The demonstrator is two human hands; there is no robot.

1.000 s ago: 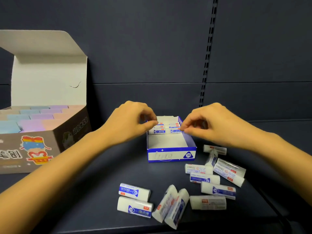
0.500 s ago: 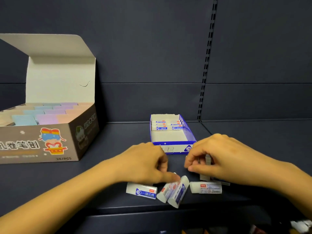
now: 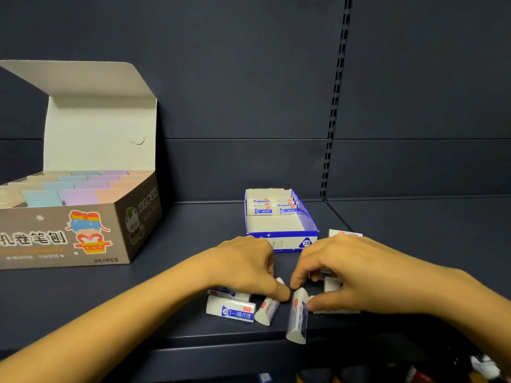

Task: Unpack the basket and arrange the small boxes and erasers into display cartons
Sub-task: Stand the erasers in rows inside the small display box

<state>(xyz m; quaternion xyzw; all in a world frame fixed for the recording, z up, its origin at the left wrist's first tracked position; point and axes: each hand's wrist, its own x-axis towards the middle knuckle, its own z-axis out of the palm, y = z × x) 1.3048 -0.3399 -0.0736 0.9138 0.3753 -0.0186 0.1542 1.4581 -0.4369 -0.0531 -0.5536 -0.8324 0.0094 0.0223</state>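
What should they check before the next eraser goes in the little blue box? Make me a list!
1. Room in the blue carton: the front half is bare. Ok.
2. Packed erasers: neat rows at the back. Ok.
3. Right hand grip: thumb and finger pinch the edge eraser. Ok.
4. Edge eraser's spot: its lower end is at the front edge of the shelf, so it might drop if let go. Not ok.
5. Left hand grip: fingers curl over the loose erasers, and the hold is hidden. Cannot tell.
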